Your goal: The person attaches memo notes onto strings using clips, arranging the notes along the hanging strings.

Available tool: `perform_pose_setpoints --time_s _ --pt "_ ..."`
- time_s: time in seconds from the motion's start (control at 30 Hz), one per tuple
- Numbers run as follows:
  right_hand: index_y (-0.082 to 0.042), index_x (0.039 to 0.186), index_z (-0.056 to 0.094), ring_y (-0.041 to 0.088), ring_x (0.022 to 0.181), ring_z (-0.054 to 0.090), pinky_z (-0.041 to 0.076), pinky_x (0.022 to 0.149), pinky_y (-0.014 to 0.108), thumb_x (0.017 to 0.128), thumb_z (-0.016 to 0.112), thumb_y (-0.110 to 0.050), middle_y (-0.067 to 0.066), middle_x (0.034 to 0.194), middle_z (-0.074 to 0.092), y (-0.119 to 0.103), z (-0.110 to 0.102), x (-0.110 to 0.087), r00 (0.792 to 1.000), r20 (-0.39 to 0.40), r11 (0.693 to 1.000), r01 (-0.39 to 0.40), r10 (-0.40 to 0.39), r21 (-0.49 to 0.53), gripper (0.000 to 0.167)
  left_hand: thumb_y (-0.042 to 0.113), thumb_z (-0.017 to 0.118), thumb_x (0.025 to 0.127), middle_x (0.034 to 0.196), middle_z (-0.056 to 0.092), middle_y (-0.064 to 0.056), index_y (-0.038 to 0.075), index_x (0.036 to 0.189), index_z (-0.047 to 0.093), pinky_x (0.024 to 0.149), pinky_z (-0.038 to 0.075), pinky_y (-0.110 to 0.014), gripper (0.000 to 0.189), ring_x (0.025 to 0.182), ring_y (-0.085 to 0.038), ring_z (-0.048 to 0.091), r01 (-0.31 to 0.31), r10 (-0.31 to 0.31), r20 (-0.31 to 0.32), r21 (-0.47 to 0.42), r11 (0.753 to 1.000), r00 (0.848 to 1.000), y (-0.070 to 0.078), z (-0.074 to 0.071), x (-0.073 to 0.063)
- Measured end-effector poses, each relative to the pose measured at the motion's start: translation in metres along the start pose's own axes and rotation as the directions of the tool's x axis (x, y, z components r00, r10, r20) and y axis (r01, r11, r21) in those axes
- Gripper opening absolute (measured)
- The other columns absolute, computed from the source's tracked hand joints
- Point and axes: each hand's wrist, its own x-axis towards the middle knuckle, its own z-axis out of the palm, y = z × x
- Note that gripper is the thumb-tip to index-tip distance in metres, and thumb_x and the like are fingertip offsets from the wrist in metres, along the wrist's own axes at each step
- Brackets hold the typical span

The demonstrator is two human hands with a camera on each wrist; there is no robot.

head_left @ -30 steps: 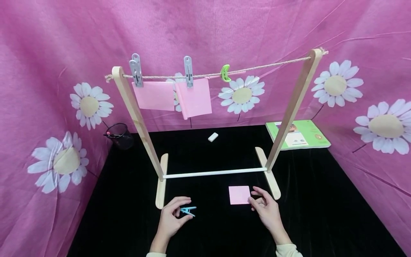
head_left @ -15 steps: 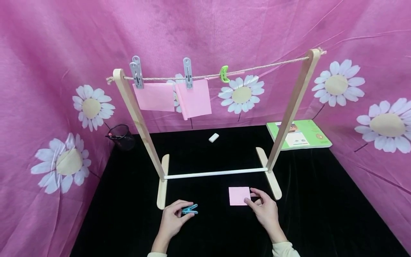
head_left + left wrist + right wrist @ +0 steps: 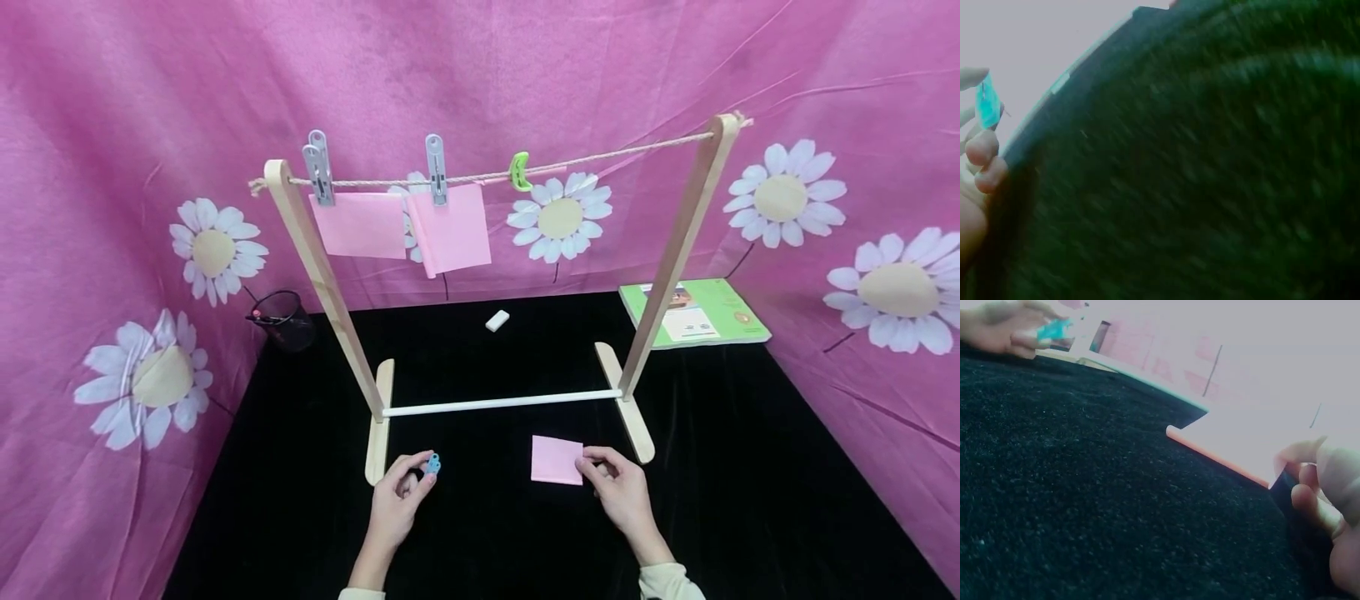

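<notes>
A small blue clothespin [image 3: 433,464] is pinched between the thumb and fingers of my left hand [image 3: 396,498], just in front of the rack's left foot. The left wrist view catches the same clothespin [image 3: 987,103] at its left edge. My right hand [image 3: 621,500] pinches the right edge of a square pink paper [image 3: 557,460]. In the right wrist view the paper [image 3: 1235,447] shows a rolled or folded near edge and tilts up from the black cloth. Two grey clothespins [image 3: 437,171] and a green clip [image 3: 519,172] hold pink papers [image 3: 452,229] on the rope above.
A wooden rack [image 3: 675,258] with a rope [image 3: 615,154] and a white lower bar [image 3: 502,403] stands beyond the hands. Behind it lie a white eraser [image 3: 497,321] and a green book [image 3: 705,312]. A black mesh pen cup [image 3: 285,321] stands at back left.
My left hand has turned the blue clothespin end-on and moved it slightly up and left. The right thumb and fingers have closed on the pink paper's edge, and the paper has tilted.
</notes>
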Motion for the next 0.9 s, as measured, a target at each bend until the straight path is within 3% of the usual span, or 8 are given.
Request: perform_pose_setpoints --time_s 0.1,0.2,0.33,0.47,0.6,0.77,0.9 --pt "0.007 0.091 0.071 -0.002 0.047 0.041 0.036 0.042 0.021 0.084 0.075 0.006 -0.004 0.062 0.058 0.001 -0.003 0.000 0.999 0.009 0.999 0.033 -0.033 0.021 0.008 -0.014 0.068 0.085 0.092 0.061 -0.018 -0.010 0.113 0.067 0.041 0.028 -0.024 0.028 0.049 -0.005 0.033 0.009 -0.007 0.063 -0.026 1.000 0.998 0.019 0.000 0.008" --pt "0.007 0.092 0.070 -0.001 0.048 0.039 0.034 0.042 0.021 0.086 0.074 0.005 -0.010 0.061 0.055 0.001 -0.007 0.000 0.999 0.043 0.994 0.001 -0.005 0.107 0.007 -0.014 0.063 0.088 0.094 0.058 -0.014 -0.014 0.121 0.062 0.041 0.028 -0.023 0.033 0.050 -0.005 0.031 -0.059 0.064 0.147 -0.039 0.998 0.987 0.044 0.002 0.023" --pt "0.011 0.096 0.067 0.002 0.046 0.040 0.034 0.041 0.019 0.089 0.073 0.000 -0.011 0.062 0.056 -0.003 -0.014 0.003 0.991 0.118 0.973 -0.093 0.069 0.212 0.015 -0.015 0.057 0.092 0.100 0.057 -0.010 -0.016 0.125 0.059 0.050 0.039 -0.019 0.034 0.063 0.002 0.043 -0.184 0.205 0.254 -0.105 0.977 0.945 0.084 0.012 0.049" --pt "0.013 0.099 0.067 0.002 0.048 0.042 0.036 0.044 0.019 0.089 0.074 -0.003 -0.012 0.066 0.060 -0.011 -0.020 0.011 0.984 0.162 0.971 -0.114 0.080 0.212 0.021 -0.011 0.056 0.094 0.101 0.054 -0.008 -0.012 0.123 0.059 0.048 0.038 -0.020 0.029 0.061 0.004 0.043 -0.221 0.269 0.329 -0.177 0.959 0.905 0.132 0.027 0.074" --pt "0.012 0.101 0.069 0.003 0.050 0.043 0.037 0.046 0.019 0.089 0.075 -0.005 -0.013 0.067 0.061 -0.031 -0.029 0.024 0.986 0.154 0.979 -0.087 0.058 0.186 0.022 -0.009 0.064 0.089 0.095 0.056 -0.010 -0.007 0.119 0.062 0.040 0.027 -0.020 0.030 0.047 0.002 0.030 -0.278 0.319 0.327 -0.166 0.946 0.890 0.177 0.044 0.098" --pt "0.013 0.103 0.067 0.003 0.048 0.042 0.035 0.044 0.019 0.091 0.073 -0.005 -0.011 0.060 0.053 -0.074 -0.048 0.048 0.990 0.139 0.982 -0.009 -0.018 0.189 0.022 -0.007 0.074 0.081 0.088 0.061 -0.013 -0.004 0.113 0.067 0.041 0.027 -0.021 0.033 0.042 -0.004 0.030 -0.416 0.433 0.262 -0.123 0.901 0.862 0.235 0.063 0.133" --pt "0.009 0.101 0.068 0.002 0.050 0.044 0.036 0.044 0.017 0.094 0.068 -0.004 -0.010 0.060 0.054 -0.119 -0.064 0.069 0.984 0.134 0.971 0.089 -0.121 0.223 0.015 -0.005 0.076 0.080 0.093 0.065 -0.016 -0.005 0.113 0.068 0.042 0.029 -0.021 0.034 0.042 -0.009 0.034 -0.437 0.454 0.247 -0.123 0.891 0.856 0.282 0.078 0.161"
